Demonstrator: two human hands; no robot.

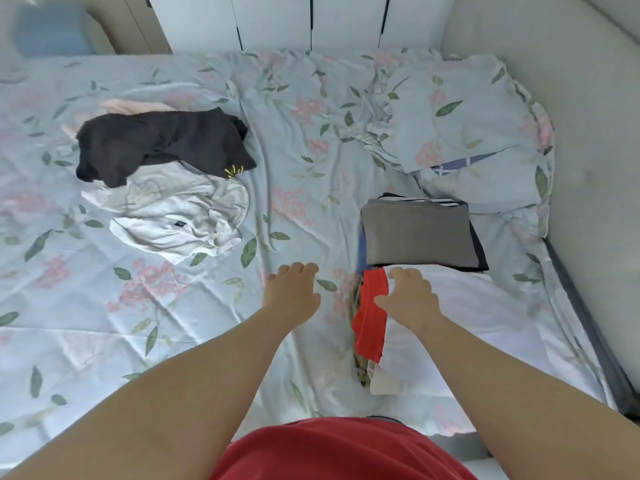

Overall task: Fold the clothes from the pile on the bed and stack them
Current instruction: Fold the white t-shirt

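Left hand (292,292) was released, fingers loosely bent, over the floral sheet (138,323) and holding nothing. Right hand (410,299) lay on a white folded garment (478,313), fingers bent over its edge; whether it gripped could not be told. A red cloth (372,320) lay just beside its thumb. Beyond, touching the white garment, stood the stack (419,237), a grey folded piece on top. Far left lay the unfolded pile: a black garment (166,143) over a crumpled white shirt (180,209). A pillow (467,126) sat far right.
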